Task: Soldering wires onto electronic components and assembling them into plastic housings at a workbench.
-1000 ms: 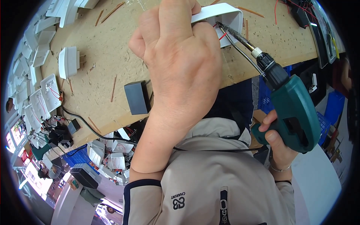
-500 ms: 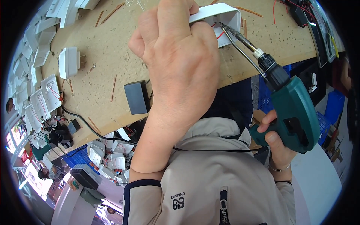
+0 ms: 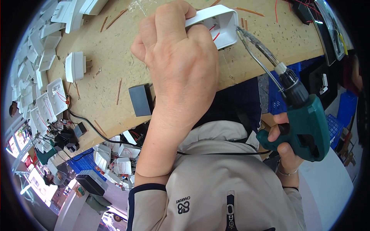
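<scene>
My left hand (image 3: 183, 65) is closed on a white plastic housing (image 3: 227, 29) near the table's front edge. The housing's open side shows red wires (image 3: 216, 36) inside; my fingers hide part of it. In my right hand (image 3: 287, 152) is a green soldering gun (image 3: 310, 119), gripped by its handle. Its dark tip (image 3: 246, 34) and thin metal feed tube (image 3: 262, 63) point up-left, ending by the housing's right rim. Whether the tip touches the rim I cannot tell.
A black box (image 3: 140, 100) and a white plug-type housing (image 3: 75, 67) stand on the wooden table (image 3: 108, 57). White shells (image 3: 58, 96) with wires crowd the left side. Copper-coloured strips lie scattered. A black cable (image 3: 94, 129) crosses near my left forearm. Blue crates (image 3: 279, 102) sit below the table.
The soldering gun has drawn back, its tip moving from inside the housing to its right rim. My left hand and the housing have shifted slightly left in the picture.
</scene>
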Tool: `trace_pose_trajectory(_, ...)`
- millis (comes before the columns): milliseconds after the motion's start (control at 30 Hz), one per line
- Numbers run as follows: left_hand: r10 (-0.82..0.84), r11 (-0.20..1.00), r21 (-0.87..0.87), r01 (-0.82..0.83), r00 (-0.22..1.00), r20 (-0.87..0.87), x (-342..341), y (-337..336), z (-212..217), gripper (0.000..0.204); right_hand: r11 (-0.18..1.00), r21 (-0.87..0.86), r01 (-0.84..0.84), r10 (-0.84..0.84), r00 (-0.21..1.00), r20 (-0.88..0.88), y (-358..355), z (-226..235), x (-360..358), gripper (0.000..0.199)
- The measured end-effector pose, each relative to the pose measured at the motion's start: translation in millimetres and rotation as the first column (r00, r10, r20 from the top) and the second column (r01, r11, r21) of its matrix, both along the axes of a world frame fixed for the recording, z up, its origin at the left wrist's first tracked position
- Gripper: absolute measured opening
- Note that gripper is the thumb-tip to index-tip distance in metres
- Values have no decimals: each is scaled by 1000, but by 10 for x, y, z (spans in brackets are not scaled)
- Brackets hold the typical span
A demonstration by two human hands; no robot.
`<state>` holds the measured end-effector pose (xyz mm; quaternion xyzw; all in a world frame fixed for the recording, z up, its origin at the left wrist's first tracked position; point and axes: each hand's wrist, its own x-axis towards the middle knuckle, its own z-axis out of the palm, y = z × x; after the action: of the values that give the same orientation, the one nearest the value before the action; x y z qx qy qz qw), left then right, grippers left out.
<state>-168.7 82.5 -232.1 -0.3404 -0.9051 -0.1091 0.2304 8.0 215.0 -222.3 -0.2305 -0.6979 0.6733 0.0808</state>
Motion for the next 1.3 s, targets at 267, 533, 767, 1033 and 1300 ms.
trace_pose_trajectory(267,-10,999,30,11,999,-36,10,-1,-37,6,998,-16,62,-63,996,-57,38,-48,118,62)
trace_pose_trajectory(533,-27,999,19,28,998,-54,39,-8,-12,10,998,-43,42,-46,994,-103,122,-69,173,61)
trace_pose_trajectory(767,-66,979,200,42,991,117,109,-95,-57,27,992,-35,124,-128,979,-157,355,-176,291,61)
trace_pose_trajectory(1033,-99,991,98,95,995,33,328,-125,-79,17,965,213,-151,203,947,-248,502,-538,328,44)
trace_pose_trajectory(1300,71,901,385,-198,944,321,379,-318,-320,32,977,-206,58,-201,584,-786,155,-857,-180,43)
